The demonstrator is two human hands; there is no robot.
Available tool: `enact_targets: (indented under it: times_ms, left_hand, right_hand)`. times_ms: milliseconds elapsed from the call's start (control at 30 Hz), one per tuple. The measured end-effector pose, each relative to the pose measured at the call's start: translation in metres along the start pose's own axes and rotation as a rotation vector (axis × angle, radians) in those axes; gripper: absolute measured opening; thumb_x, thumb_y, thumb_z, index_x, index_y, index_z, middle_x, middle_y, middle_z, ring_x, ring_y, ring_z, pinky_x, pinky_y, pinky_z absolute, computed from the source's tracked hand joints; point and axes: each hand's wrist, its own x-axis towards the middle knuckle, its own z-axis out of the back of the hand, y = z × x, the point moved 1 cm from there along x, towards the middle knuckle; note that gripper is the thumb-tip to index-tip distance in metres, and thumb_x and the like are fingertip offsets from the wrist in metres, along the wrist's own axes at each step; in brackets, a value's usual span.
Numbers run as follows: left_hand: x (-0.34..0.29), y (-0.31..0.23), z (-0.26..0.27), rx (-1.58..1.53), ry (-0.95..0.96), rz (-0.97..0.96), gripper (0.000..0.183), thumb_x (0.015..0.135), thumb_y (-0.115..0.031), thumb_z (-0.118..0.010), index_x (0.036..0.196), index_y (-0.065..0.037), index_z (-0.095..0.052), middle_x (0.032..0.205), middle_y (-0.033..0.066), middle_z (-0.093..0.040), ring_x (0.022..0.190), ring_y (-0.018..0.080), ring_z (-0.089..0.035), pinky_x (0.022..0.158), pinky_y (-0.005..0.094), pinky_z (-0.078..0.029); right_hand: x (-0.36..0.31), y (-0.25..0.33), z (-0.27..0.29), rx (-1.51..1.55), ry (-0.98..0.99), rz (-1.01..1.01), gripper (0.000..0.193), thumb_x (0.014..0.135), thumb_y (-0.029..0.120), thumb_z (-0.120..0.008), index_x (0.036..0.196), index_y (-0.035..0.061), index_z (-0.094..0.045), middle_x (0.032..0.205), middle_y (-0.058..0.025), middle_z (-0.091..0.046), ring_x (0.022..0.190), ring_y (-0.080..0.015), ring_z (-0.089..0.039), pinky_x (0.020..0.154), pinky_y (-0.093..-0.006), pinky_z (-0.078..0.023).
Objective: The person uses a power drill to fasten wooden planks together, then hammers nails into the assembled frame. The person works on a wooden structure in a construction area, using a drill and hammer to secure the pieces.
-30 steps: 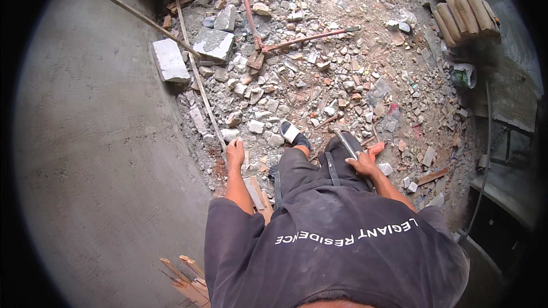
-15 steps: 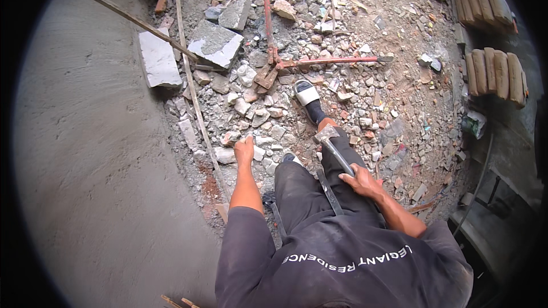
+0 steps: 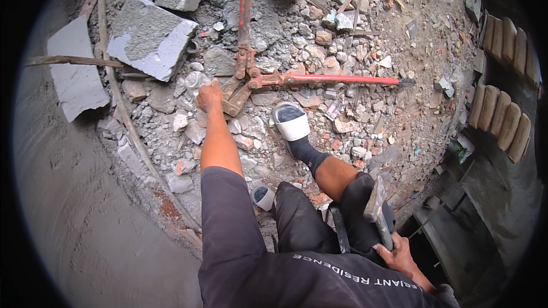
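Observation:
My left hand [image 3: 210, 97] is stretched forward over the rubble with its fingers curled closed; what they hold, if anything, is hidden. It is right beside a crumpled clear plastic bottle [image 3: 195, 81] and the jaws of a red bolt cutter [image 3: 241, 88], which lies with its long handles spread apart. My right hand [image 3: 399, 256] grips the handle of a hammer [image 3: 375, 201] by my right thigh, with its dusty metal head pointing upward.
Broken concrete slabs [image 3: 149, 37] and a pale flat block [image 3: 77, 68] are at the left. Thin wooden strips [image 3: 128, 122] cross the rubble [image 3: 319, 45] near the grey wall [image 3: 63, 194]. Filled tan bags [image 3: 499, 117] are stacked at the right.
My left hand has reached forward to beside the bottle and bolt cutter jaws. My right hand, with the hammer, has drawn back toward my body. The view has shifted too.

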Motion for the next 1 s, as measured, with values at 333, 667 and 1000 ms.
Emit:
enact_targets:
  times_ms: [333, 667, 1000]
  left_hand:
    - [0.089, 0.03, -0.056, -0.448, 0.191, 0.231, 0.035, 0.084, -0.031, -0.064, 0.084, 0.003, -0.067, 0.075, 0.0095, -0.066, 0.068, 0.0172, -0.059, 0.063, 0.0298, -0.045]
    - [-0.05, -0.018, 0.155, -1.327, -0.063, -0.257, 0.022, 0.096, -0.019, -0.046, 0.093, 0.004, -0.047, 0.091, 0.0202, -0.065, 0.08, 0.0243, -0.065, 0.079, 0.0318, -0.054]
    - [-0.308, 0.061, 0.317, -1.452, 0.063, -0.217, 0.023, 0.099, -0.026, -0.04, 0.098, -0.004, -0.048, 0.081, 0.0125, -0.063, 0.07, 0.0193, -0.065, 0.067, 0.0308, -0.056]
  right_hand:
    - [0.016, -0.009, 0.01, 0.0, 0.031, -0.014, 0.036, 0.068, 0.018, -0.08, 0.064, 0.0012, -0.049, 0.05, -0.0152, -0.049, 0.042, -0.0209, -0.052, 0.044, -0.0327, -0.041]
    - [-0.004, 0.015, 0.008, -0.028, 0.012, 0.091, 0.039, 0.077, 0.026, -0.076, 0.068, 0.0, -0.048, 0.054, -0.0185, -0.05, 0.047, -0.0201, -0.047, 0.048, -0.0367, -0.04]
    - [-0.051, 0.004, -0.032, -0.205, 0.089, 0.161, 0.046, 0.081, 0.04, -0.067, 0.091, -0.0046, -0.059, 0.083, -0.0273, -0.063, 0.081, -0.0403, -0.063, 0.073, -0.0443, -0.048]
